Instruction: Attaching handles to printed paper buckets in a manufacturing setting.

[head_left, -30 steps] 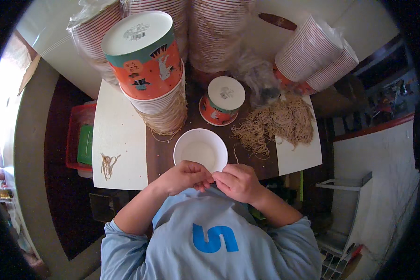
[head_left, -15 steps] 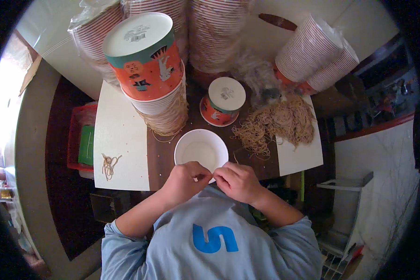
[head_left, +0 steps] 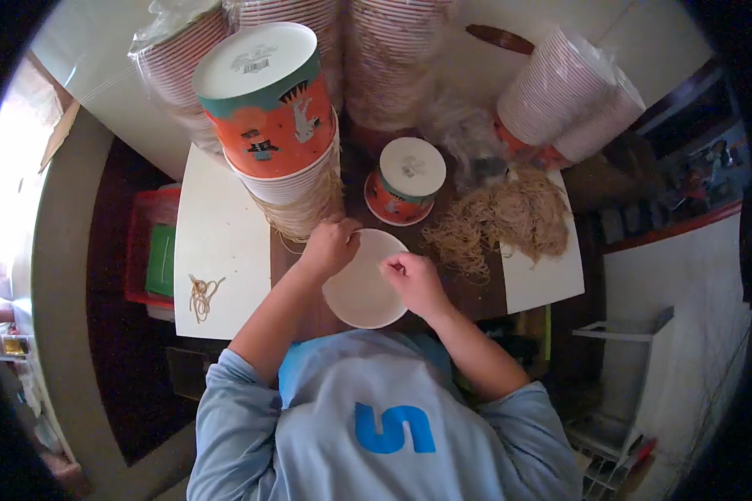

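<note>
A white paper bucket (head_left: 366,302) stands in front of me with its mouth up, showing its pale inside. Over its far left rim my left hand (head_left: 332,249) has its fingers curled closed; what they grip is hidden. My right hand (head_left: 414,284) is closed in a pinch at the bucket's right rim, and anything between its fingertips is too small to make out. Just beyond the left hand rises a stack of upturned orange and green printed buckets (head_left: 267,134), with tan cords (head_left: 309,213) draped round the lower part.
A smaller printed bucket (head_left: 411,171) sits upside down beyond the white one. Tangled tan cord (head_left: 514,221) heaps at the right; a few strands (head_left: 202,294) lie at the left. Wrapped bucket stacks (head_left: 397,63) line the back. A red crate (head_left: 142,225) stands beside the table.
My hands were together at the white bucket's near rim. They have parted and moved farther away, left hand to the far left rim, right hand to the right rim. The bucket shows more fully.
</note>
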Demonstrator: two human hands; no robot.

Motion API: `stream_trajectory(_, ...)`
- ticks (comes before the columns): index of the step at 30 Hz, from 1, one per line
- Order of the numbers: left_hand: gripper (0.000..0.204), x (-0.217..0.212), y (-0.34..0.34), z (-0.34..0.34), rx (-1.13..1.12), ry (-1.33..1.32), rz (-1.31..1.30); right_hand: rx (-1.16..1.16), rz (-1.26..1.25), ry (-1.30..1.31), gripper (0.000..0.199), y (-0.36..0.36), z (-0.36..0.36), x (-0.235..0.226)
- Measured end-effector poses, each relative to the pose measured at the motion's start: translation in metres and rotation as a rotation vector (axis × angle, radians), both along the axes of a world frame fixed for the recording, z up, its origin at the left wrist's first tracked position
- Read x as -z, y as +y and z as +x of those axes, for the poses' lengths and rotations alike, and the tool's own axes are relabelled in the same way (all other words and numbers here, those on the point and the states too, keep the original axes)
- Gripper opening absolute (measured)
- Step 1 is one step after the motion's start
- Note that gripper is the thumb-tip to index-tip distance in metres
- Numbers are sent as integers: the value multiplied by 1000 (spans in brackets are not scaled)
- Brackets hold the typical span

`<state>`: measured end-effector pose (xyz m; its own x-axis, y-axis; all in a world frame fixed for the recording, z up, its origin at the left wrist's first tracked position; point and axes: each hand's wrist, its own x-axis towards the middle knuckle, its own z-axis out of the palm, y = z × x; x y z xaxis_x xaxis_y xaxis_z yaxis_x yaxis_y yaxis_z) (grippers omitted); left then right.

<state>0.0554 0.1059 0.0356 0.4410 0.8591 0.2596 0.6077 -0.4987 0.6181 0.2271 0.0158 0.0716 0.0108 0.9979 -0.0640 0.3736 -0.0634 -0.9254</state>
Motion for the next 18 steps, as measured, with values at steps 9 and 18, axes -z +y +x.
stream_trajectory(9, 24, 16, -66, -15, -260, -395, -548, -124, 4, -238, 13, 31, -16, 23)
stream_trajectory(18, 24, 6, -72, -17, -340, -609, -772, -185, 24, -348, 12, 34, -24, 37)
